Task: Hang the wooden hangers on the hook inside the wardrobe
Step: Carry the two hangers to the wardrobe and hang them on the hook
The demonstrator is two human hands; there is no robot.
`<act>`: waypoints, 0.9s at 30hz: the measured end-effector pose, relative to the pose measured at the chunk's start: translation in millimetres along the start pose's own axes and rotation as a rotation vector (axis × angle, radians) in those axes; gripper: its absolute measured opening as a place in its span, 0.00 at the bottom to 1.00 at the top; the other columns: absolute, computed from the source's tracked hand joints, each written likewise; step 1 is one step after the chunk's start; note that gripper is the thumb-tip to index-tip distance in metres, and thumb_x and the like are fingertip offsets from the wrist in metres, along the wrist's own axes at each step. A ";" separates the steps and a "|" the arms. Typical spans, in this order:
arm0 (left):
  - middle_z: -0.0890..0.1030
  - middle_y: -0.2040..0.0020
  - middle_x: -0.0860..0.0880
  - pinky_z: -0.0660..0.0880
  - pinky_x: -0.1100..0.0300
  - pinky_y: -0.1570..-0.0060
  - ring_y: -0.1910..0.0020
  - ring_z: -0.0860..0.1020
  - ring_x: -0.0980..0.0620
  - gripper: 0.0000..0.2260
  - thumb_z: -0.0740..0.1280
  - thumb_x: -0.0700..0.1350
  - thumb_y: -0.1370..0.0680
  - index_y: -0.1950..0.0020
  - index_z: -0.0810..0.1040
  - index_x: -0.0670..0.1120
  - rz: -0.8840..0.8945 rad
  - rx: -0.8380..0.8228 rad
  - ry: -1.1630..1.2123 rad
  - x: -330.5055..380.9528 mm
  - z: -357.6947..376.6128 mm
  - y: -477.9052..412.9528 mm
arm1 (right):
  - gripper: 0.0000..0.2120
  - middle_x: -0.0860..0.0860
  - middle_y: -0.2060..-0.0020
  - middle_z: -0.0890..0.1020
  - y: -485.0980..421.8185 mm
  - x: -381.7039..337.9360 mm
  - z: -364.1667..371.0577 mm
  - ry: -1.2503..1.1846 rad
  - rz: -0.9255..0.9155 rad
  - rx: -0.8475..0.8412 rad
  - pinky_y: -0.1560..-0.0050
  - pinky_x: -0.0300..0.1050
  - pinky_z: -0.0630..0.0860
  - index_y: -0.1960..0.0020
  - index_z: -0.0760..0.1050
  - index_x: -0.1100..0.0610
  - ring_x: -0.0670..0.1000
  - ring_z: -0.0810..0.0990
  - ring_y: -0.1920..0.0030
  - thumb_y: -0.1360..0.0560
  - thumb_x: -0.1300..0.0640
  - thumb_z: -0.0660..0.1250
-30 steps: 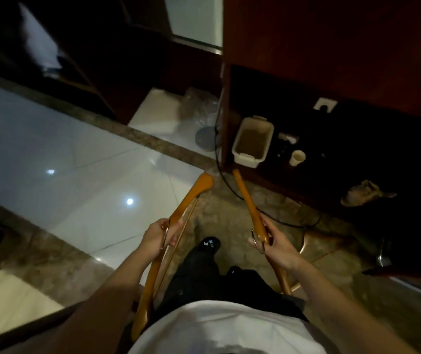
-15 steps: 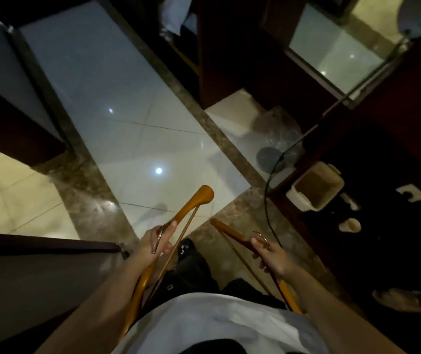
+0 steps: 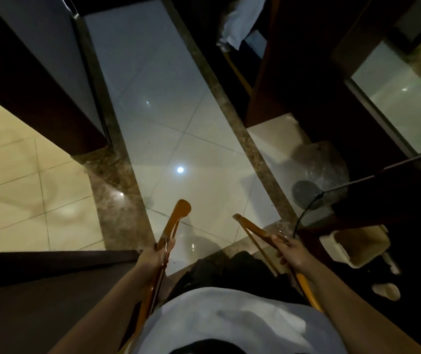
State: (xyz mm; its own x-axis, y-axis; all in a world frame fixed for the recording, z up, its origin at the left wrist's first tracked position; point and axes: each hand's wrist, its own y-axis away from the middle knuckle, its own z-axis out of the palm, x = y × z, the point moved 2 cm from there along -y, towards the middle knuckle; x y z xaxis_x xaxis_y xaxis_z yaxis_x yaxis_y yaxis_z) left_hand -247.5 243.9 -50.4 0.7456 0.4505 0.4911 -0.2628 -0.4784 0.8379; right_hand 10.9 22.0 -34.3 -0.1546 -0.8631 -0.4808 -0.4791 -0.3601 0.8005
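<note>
Glossy tiled floor (image 3: 153, 129) under left hand (image 3: 153, 256) clenched round left hanger (image 3: 181, 210), right hand (image 3: 291, 254) round right hanger (image 3: 252, 227), both lengthwise forward.

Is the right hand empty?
No, the right hand grips a wooden hanger at its middle.

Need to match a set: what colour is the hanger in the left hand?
The hanger in the left hand is orange-brown wood; head view shows it.
</note>
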 end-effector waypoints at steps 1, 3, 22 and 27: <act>0.77 0.61 0.43 0.75 0.55 0.59 0.61 0.76 0.47 0.10 0.64 0.53 0.23 0.56 0.76 0.47 -0.012 0.016 -0.006 5.4 -0.5 -1.9 | 0.12 0.53 0.65 0.74 -7.1 -1.6 -4.8 -0.005 0.026 0.001 0.62 0.43 0.70 0.53 0.75 0.49 0.51 0.72 0.64 0.21 0.45 0.56; 0.76 0.59 0.43 0.75 0.52 0.55 0.59 0.76 0.46 0.07 0.62 0.51 0.21 0.57 0.73 0.50 -0.024 0.030 -0.007 18.9 -2.5 -9.6 | 0.14 0.55 0.65 0.76 -19.4 -2.8 -15.4 0.000 0.080 0.020 0.60 0.46 0.73 0.54 0.75 0.51 0.53 0.74 0.63 0.23 0.43 0.58; 0.80 0.54 0.44 0.78 0.45 0.47 0.54 0.79 0.45 0.24 0.66 0.63 0.29 0.41 0.71 0.47 0.071 0.136 -0.113 247.6 -70.6 -133.8 | 0.17 0.57 0.60 0.76 -218.4 -286.9 -117.2 0.142 -0.028 -0.124 0.64 0.42 0.70 0.46 0.72 0.53 0.51 0.73 0.63 0.23 0.41 0.58; 0.79 0.55 0.43 0.77 0.46 0.48 0.55 0.78 0.44 0.17 0.66 0.57 0.25 0.46 0.74 0.46 -0.042 0.172 -0.032 251.6 -87.3 -157.9 | 0.22 0.59 0.50 0.77 -262.0 -394.4 -116.3 0.089 -0.120 -0.112 0.54 0.45 0.74 0.36 0.70 0.56 0.56 0.78 0.51 0.22 0.43 0.57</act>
State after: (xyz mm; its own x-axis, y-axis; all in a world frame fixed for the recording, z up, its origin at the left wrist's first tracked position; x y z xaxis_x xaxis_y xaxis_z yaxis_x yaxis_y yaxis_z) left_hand -71.9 498.7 -38.4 0.7738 0.4495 0.4464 -0.1248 -0.5826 0.8031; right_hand 297.9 415.6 -12.8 -0.0223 -0.8376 -0.5458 -0.3891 -0.4956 0.7765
